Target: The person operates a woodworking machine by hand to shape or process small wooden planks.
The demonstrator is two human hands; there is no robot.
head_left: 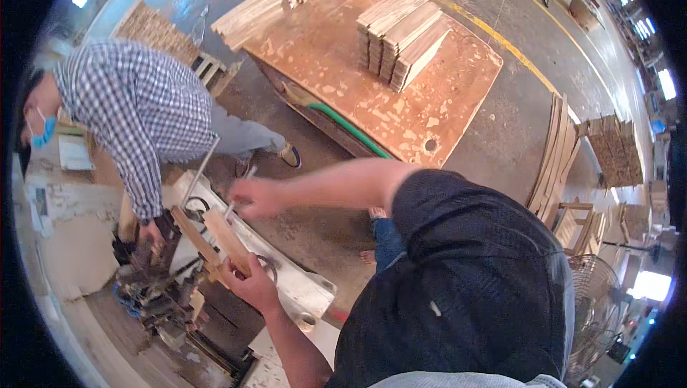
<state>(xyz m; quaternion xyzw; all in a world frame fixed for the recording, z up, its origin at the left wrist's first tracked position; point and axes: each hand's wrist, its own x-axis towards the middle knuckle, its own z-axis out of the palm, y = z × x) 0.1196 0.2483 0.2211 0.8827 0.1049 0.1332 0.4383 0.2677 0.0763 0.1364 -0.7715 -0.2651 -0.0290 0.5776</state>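
My left hand (250, 284) is closed round the near end of a short, pale wooden board (227, 238) over the white machine bed. My right hand (255, 197), a little blurred, is closed round a thin metal lever (229, 210) just past the board's far end. Beside the board lies a narrow wooden strip (195, 236) on the machine (290, 280). A second metal lever (200, 170) rises farther along the machine. Dark machine parts (161, 298) sit left of my left hand.
A co-worker in a checked shirt (143, 94) leans over the machine, one hand (151, 234) near its dark parts. Beyond my right arm stands a brown table (322, 51) bearing stacked wooden slats (401, 37). Behind me at right are a fan (594, 309) and long boards (554, 159).
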